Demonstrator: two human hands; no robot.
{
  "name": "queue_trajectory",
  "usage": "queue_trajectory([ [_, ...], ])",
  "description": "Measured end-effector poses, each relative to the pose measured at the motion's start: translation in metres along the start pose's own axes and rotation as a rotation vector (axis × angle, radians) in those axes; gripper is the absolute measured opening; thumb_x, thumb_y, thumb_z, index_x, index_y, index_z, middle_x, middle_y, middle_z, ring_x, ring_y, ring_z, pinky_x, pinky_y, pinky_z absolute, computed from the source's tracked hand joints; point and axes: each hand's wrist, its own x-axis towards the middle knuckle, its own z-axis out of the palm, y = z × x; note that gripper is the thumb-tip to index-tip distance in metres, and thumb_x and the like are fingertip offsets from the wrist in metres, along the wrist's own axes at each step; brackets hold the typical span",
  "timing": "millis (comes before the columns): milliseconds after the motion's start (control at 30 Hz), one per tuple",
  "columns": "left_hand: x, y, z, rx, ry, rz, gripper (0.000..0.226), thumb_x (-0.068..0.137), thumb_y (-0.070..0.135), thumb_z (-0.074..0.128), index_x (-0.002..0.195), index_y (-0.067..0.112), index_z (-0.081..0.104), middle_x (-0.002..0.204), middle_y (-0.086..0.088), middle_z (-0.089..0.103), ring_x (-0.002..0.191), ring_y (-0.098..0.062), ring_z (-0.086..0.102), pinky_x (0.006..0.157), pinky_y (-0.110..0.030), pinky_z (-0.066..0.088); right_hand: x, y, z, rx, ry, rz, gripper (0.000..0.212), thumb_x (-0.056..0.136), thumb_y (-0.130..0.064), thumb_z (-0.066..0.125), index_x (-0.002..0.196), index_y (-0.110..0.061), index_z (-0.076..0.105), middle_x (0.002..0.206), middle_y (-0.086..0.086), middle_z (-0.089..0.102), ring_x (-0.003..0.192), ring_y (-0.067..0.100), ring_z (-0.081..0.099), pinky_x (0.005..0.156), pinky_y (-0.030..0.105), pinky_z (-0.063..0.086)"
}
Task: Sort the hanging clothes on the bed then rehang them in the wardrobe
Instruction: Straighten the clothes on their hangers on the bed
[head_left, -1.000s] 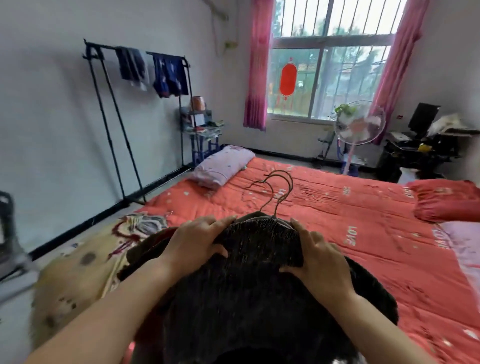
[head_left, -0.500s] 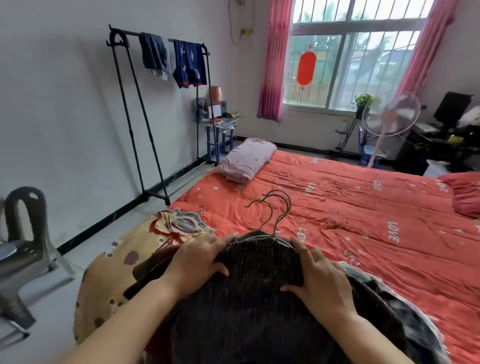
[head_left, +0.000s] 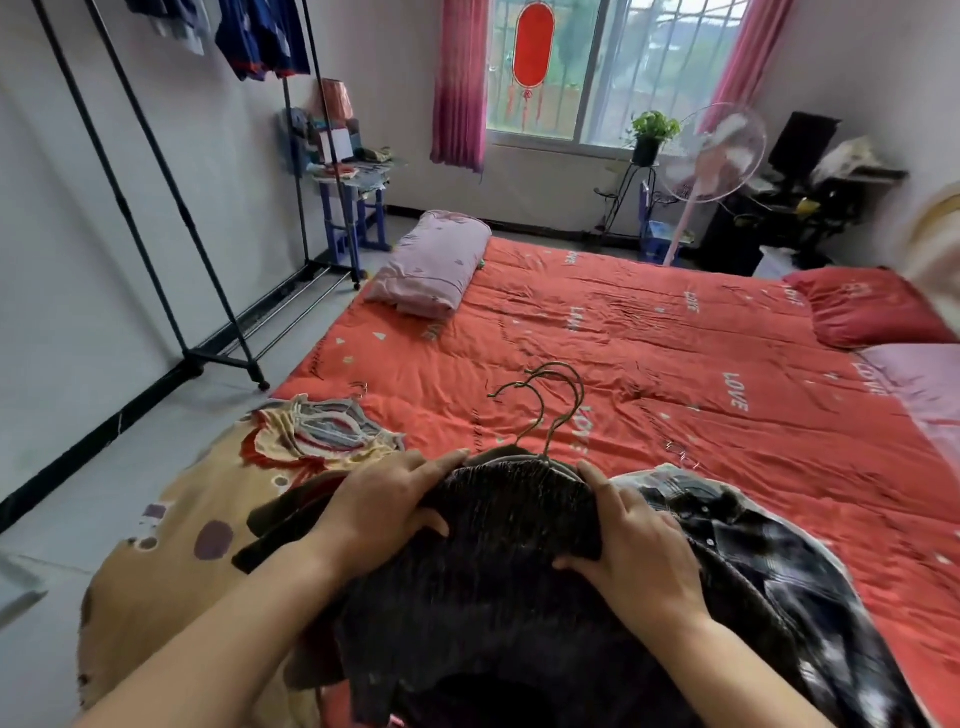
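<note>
Both hands are down on the dark knitted sweater (head_left: 498, 582), which tops the heap of clothes at the near edge of the red-covered bed (head_left: 675, 364). The left hand (head_left: 384, 499) clamps one shoulder, fingers laid over the top and thumb pressed into the knit. The right hand (head_left: 639, 551) grips the other shoulder, fingers curled round its edge. Wire hanger hooks (head_left: 550, 395) poke out past the collar. A plaid shirt (head_left: 753, 561) lies just right of it, and a tan patterned garment (head_left: 171, 561) lies to the left.
</note>
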Motion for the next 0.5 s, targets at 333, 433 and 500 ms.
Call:
queue_trajectory([
  [333, 0.119, -0.078, 0.073, 0.03, -0.179, -0.131, 0.076, 0.084, 0.045, 0.061, 0.146, 0.038, 0.019, 0.121, 0.0, 0.051, 0.115, -0.02, 0.047, 0.093, -0.031, 0.035, 0.129, 0.038, 0.089, 0.09, -0.228, 0.076, 0.099, 0.073, -0.062, 0.064, 0.149, -0.034, 0.006, 0.117, -0.001, 0.05, 0.104, 0.021, 0.054, 0.091, 0.031, 0.039],
  [433, 0.157, -0.108, 0.114, 0.019, -0.248, -0.172, 0.077, 0.083, 0.045, 0.061, 0.146, 0.039, 0.017, 0.119, 0.0, 0.052, 0.113, -0.021, 0.049, 0.094, -0.031, 0.035, 0.169, 0.057, 0.137, 0.103, -0.301, 0.095, 0.1, 0.072, -0.061, 0.066, 0.149, -0.034, 0.008, 0.116, -0.001, 0.05, 0.104, 0.022, 0.054, 0.091, 0.032, 0.039],
  [500, 0.179, -0.126, 0.141, 0.018, -0.301, -0.199, 0.076, 0.084, 0.045, 0.061, 0.146, 0.039, 0.017, 0.117, 0.0, 0.051, 0.111, -0.023, 0.05, 0.093, -0.031, 0.036, 0.192, 0.07, 0.169, 0.112, -0.36, 0.105, 0.1, 0.072, -0.06, 0.066, 0.149, -0.034, 0.008, 0.116, 0.0, 0.051, 0.105, 0.022, 0.054, 0.092, 0.032, 0.039],
])
